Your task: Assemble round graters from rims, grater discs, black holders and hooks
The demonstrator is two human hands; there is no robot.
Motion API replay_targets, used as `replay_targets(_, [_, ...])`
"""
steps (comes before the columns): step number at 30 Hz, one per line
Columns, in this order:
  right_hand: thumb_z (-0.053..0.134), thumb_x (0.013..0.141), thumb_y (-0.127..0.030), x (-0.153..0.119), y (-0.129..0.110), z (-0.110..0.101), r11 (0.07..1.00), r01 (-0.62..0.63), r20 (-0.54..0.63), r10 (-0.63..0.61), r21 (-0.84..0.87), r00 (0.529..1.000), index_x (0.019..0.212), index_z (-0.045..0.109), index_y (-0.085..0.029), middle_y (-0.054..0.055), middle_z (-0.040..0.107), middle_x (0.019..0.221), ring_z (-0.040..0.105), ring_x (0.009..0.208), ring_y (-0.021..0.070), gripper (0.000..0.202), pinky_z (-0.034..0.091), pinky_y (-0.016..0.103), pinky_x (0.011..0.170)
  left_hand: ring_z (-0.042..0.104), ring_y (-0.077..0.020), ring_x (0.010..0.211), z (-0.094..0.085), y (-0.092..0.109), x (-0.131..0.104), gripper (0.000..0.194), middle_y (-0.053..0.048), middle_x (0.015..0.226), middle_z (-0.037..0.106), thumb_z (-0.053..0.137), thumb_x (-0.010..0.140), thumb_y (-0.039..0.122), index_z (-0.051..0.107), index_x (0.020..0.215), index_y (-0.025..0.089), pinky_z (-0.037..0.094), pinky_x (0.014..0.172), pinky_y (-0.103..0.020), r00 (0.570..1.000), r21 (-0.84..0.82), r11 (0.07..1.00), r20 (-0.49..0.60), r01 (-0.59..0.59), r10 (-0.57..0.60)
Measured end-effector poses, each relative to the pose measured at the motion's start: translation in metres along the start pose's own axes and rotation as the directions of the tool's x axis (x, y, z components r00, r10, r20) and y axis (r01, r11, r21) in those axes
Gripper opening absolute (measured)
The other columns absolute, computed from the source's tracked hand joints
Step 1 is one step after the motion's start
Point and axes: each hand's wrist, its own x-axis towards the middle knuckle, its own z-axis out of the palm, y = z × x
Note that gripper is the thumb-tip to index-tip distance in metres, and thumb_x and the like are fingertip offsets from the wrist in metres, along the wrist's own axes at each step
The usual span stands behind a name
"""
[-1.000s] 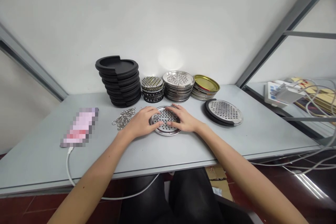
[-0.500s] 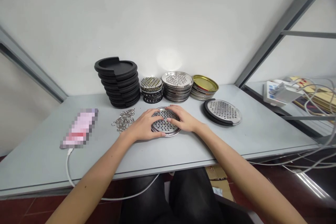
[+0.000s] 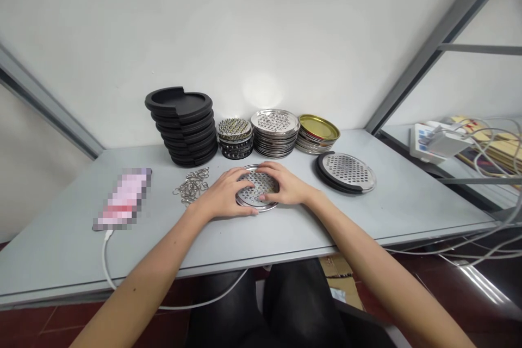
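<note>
A round metal grater plate [image 3: 258, 191] with a shiny rim lies on the grey table in front of me. My left hand [image 3: 223, 196] curves around its left side, thumb at the near edge and fingers over the perforated face. From the right, my right hand [image 3: 289, 186] grips it, fingers at the far edge and thumb on the near right part. Both hands partly cover the plate. Just left of my left hand is a pile of small metal rings or clips [image 3: 191, 186]. Right of my hands, a similar perforated plate [image 3: 346, 169] sits in a black holder [image 3: 326, 176].
Along the wall stand stacked black round holders [image 3: 185, 125], spiky grater discs [image 3: 235, 138], perforated metal plates [image 3: 275, 133] and gold-coloured lids or rings [image 3: 319, 130]. A blurred phone [image 3: 123, 198] with a white cable [image 3: 105, 255] lies left. A power strip [image 3: 428, 144] is at right.
My right thumb has slid a little toward me over the plate. The perforated face's pattern looks different now. My left hand has barely moved.
</note>
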Motion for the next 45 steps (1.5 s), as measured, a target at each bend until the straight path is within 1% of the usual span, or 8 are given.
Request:
replay_targets(7, [0.079,0.060,-0.056,-0.0018,-0.0015,-0.0015,0.996,-0.078,0.121,0.072,0.042,0.990,0.138,0.048,-0.017,0.020,0.037,0.147,0.026,0.140,0.0384,0.093,0.025,0.057,0.112,0.037,-0.0370,0.133,-0.0005,-0.0001,0.0009,0.078,-0.015,0.140,0.048,0.076,0.057,0.068,0.066,0.117,0.019,0.033,0.110,-0.052,0.999,0.020,0.999,-0.011,-0.038,0.038])
replay_targets(12, [0.082,0.056,-0.053,0.0005,-0.0057,-0.0064,0.993,-0.116,0.148,0.111,0.022,0.983,0.139,0.046,-0.017,0.018,0.033,0.149,0.019,0.143,0.0390,0.098,0.022,0.057,0.114,0.038,-0.0357,0.132,0.0005,-0.0012,0.0014,0.073,-0.014,0.139,0.049,0.075,0.059,0.067,0.068,0.115,0.021,0.034,0.109,-0.051,0.999,0.031,0.999,-0.036,-0.029,0.030])
replay_targets(21, [0.083,0.055,-0.053,0.0024,-0.0038,-0.0046,0.992,-0.123,0.124,0.125,-0.021,0.984,0.137,0.048,-0.016,0.019,0.035,0.148,0.019,0.143,0.0392,0.097,0.022,0.056,0.114,0.038,-0.0345,0.133,0.0016,-0.0023,0.0023,0.072,-0.014,0.140,0.048,0.076,0.060,0.065,0.067,0.117,0.021,0.033,0.110,-0.050,1.000,0.011,1.000,-0.026,-0.009,0.009])
replay_targets(26, [0.082,0.054,-0.057,0.0007,0.0007,-0.0011,0.991,-0.133,0.075,0.134,-0.024,0.988,0.144,0.036,-0.011,0.022,0.038,0.145,0.022,0.141,0.0393,0.111,0.019,0.057,0.115,0.038,-0.0354,0.133,0.0023,-0.0025,0.0020,0.075,-0.014,0.141,0.046,0.075,0.061,0.065,0.065,0.121,0.021,0.033,0.110,-0.051,0.999,-0.038,0.999,-0.004,0.031,-0.032])
replay_targets(29, [0.082,0.054,-0.056,-0.0012,0.0023,0.0011,0.979,-0.205,0.068,0.204,-0.003,0.977,0.147,0.026,-0.008,0.026,0.035,0.147,0.030,0.138,0.0400,0.120,0.027,0.055,0.112,0.036,-0.0357,0.134,0.0021,-0.0025,0.0020,0.076,-0.014,0.143,0.044,0.074,0.062,0.066,0.063,0.123,0.021,0.034,0.110,-0.051,0.999,-0.049,0.998,0.013,0.048,-0.048])
replay_targets(32, [0.083,0.055,-0.053,-0.0023,0.0013,0.0017,0.976,-0.216,0.067,0.213,0.037,0.975,0.149,0.023,-0.010,0.025,0.038,0.145,0.041,0.132,0.0374,0.120,0.034,0.051,0.109,0.035,-0.0363,0.135,0.0020,-0.0028,0.0020,0.076,-0.014,0.145,0.041,0.075,0.062,0.065,0.063,0.123,0.022,0.033,0.110,-0.052,0.998,-0.066,0.996,0.018,0.059,-0.058])
replay_targets(38, [0.084,0.055,-0.050,-0.0018,-0.0028,0.0008,0.978,-0.204,0.055,0.201,0.043,0.978,0.146,0.031,-0.011,0.022,0.043,0.142,0.044,0.130,0.0364,0.112,0.035,0.050,0.109,0.035,-0.0369,0.134,0.0043,-0.0044,0.0016,0.076,-0.014,0.145,0.042,0.076,0.060,0.065,0.064,0.122,0.022,0.032,0.110,-0.053,0.998,-0.088,0.994,0.015,0.065,-0.064])
replay_targets(45, [0.082,0.059,-0.049,-0.0024,-0.0001,0.0024,0.984,-0.171,0.084,0.168,0.039,0.982,0.143,0.036,-0.009,0.024,0.041,0.144,0.036,0.137,0.0352,0.103,0.032,0.051,0.112,0.036,-0.0360,0.134,0.0047,-0.0033,0.0021,0.076,-0.014,0.145,0.041,0.076,0.061,0.065,0.064,0.122,0.022,0.032,0.111,-0.052,0.996,-0.065,0.994,0.031,0.087,-0.085])
